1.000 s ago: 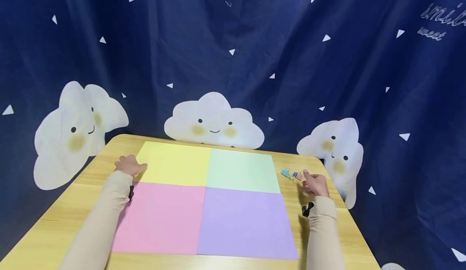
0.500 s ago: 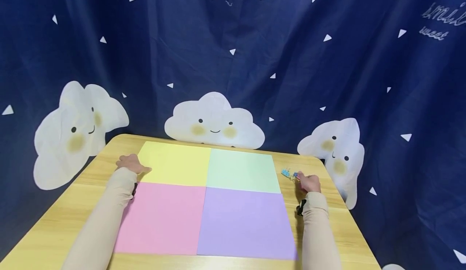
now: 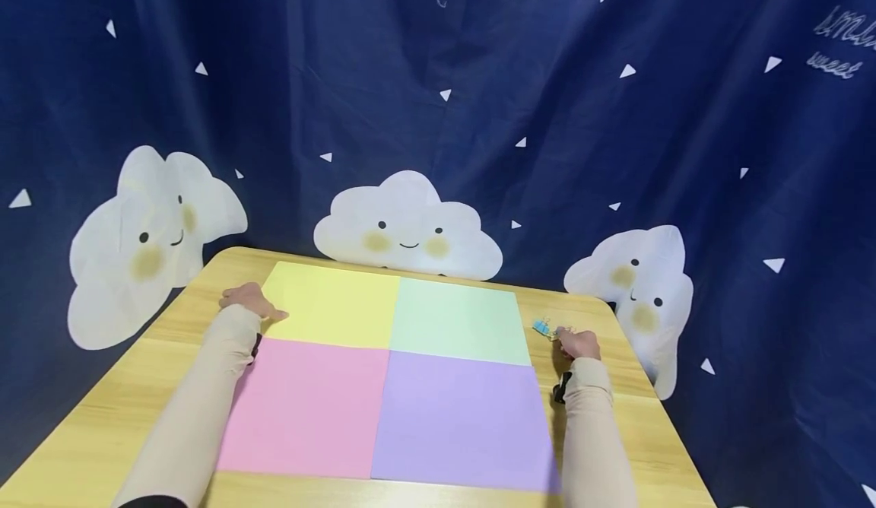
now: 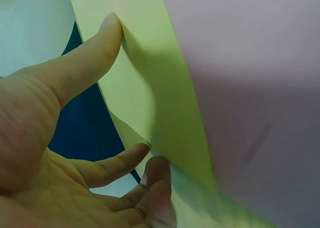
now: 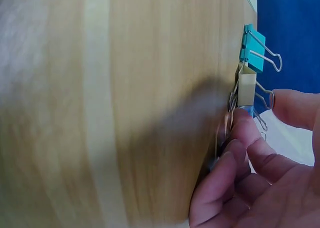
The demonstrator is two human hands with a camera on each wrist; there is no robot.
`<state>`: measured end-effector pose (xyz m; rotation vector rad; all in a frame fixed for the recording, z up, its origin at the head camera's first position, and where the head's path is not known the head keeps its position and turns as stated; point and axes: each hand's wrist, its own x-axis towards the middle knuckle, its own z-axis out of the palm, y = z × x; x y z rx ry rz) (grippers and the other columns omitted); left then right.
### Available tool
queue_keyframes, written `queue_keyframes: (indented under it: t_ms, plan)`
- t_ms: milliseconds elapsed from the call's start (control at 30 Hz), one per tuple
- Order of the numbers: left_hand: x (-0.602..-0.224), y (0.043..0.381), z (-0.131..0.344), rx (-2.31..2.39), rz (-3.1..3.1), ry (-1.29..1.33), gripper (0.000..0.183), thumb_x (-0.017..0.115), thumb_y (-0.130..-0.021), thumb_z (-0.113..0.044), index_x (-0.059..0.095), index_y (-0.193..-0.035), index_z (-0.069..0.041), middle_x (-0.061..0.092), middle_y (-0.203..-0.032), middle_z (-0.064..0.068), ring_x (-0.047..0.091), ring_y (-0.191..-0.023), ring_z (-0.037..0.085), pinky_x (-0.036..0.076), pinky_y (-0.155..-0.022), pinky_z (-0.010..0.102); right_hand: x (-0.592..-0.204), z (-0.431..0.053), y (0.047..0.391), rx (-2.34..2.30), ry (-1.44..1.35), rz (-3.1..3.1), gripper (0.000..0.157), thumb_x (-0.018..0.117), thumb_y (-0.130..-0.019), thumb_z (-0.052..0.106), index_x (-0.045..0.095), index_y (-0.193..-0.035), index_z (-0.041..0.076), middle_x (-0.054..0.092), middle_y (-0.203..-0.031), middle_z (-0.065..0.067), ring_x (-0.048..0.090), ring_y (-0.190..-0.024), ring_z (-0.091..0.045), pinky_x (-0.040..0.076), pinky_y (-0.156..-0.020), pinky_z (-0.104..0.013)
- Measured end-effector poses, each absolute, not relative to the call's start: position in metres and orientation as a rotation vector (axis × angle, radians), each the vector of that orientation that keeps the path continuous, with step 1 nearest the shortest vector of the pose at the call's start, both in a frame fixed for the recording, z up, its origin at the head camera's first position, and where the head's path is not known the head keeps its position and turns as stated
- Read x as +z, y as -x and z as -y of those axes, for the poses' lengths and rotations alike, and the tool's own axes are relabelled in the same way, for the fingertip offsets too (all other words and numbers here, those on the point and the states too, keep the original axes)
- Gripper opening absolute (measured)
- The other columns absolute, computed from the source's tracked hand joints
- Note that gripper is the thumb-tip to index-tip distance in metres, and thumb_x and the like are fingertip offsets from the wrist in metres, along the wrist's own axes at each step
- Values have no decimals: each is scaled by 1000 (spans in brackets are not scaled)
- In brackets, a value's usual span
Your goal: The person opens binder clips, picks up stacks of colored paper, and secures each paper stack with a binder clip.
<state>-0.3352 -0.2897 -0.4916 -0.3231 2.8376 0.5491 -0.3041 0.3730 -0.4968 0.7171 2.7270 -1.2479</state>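
Note:
My left hand lies at the left edge of the yellow sheet. In the left wrist view the thumb touches that sheet, while the other fingers are loosely bent by its edge. At the right of the table my right hand is among small binder clips. Its index fingertip and thumb lie about a blue binder clip, mostly covered, in the right wrist view. The thumb meets the wire handle of a cream binder clip. A turquoise binder clip stands just beyond the fingers.
Pink, purple and mint green sheets adjoin the yellow one on the wooden table. A dark blue curtain with clouds hangs behind the far edge.
My right hand has moved left onto the clips, and its fingers now cover the pink one. My left hand has shifted slightly right over the yellow sheet. The head view has turned a little.

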Motion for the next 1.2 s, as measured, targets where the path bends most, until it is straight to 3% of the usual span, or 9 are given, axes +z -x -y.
queue_keyframes:
  t_ms: [167,300,467,667,767,900,1067,1200]
  plan:
    - [-493,335,291,611,-2813,350,86,85,-78,-51,55,-121,17,53,-121,47,49,-116,63,50,-92,66,-498,-374,305,-1208,-712,-2740,44,56,-100,38,69,-91,-3,62,-64,-4,59,-66,-22,51,-64,-34]
    - [-492,333,293,695,-2767,391,91,87,-75,-52,51,-125,16,48,-125,49,46,-114,61,49,-91,65,-496,-372,304,-1214,-702,-2736,43,55,-101,37,70,-92,-2,62,-64,-3,58,-61,-19,50,-62,-32]
    - [-492,332,295,711,-2753,380,97,86,-76,-50,46,-131,19,45,-132,48,42,-123,64,46,-99,70,-492,-371,303,-1300,-681,-2683,39,56,-102,32,68,-87,-1,59,-62,-2,56,-58,-16,48,-57,-29]
    - [-489,332,288,683,-2772,411,92,85,-78,-46,46,-129,21,49,-123,45,45,-115,55,47,-94,59,-495,-373,300,-1316,-677,-2654,24,57,-94,21,60,-75,6,50,-58,0,50,-56,-15,42,-54,-26]
    - [-487,331,286,704,-2744,442,93,85,-78,-43,45,-130,22,47,-120,45,45,-111,54,49,-90,57,-495,-375,298,-1291,-667,-2659,28,56,-91,19,53,-64,14,47,-54,2,48,-54,-13,39,-53,-25]
    - [-485,329,282,696,-2750,412,93,83,-80,-43,43,-131,23,46,-124,45,46,-115,58,52,-93,58,-493,-376,293,-1273,-611,-2690,41,52,-100,22,51,-59,16,47,-53,5,47,-51,-11,39,-51,-24]
    - [-485,327,284,822,-2751,324,106,82,-82,-38,25,-139,31,32,-140,51,41,-129,66,47,-112,65,-489,-379,290,-1249,-572,-2713,40,45,-108,24,64,-80,3,47,-56,3,44,-50,-11,40,-50,-25]
    - [-490,328,292,898,-2731,307,107,81,-82,-35,22,-142,31,30,-143,53,38,-132,67,45,-114,66,-487,-379,289,-1424,-589,-2597,32,42,-107,17,63,-105,-7,53,-71,1,49,-60,-11,45,-56,-23]
